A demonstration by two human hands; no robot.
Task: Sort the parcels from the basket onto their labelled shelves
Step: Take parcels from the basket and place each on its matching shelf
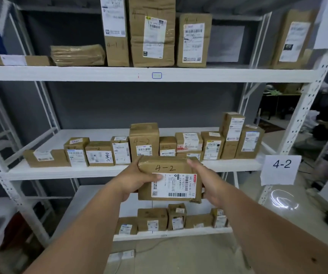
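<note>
I hold a brown cardboard parcel [169,179] marked "4-2" in handwriting, with a white shipping label on its face, in front of the middle shelf [60,172]. My left hand [137,179] grips its left side, thumb across the label. My right hand [206,181] holds its right side with fingers along the edge. A paper sign reading "4-2" [281,170] hangs on the right upright beside this shelf. A row of several brown parcels [143,142], some marked "4-2", stands on the middle shelf just behind the held parcel. The basket is out of view.
The top shelf [80,73] carries taller boxes marked "4-1" [152,32]. The lower shelf [171,234] holds several small parcels [152,219]. The middle shelf's left part and back are bare. White perforated uprights [305,107] frame the rack; clutter lies to the right.
</note>
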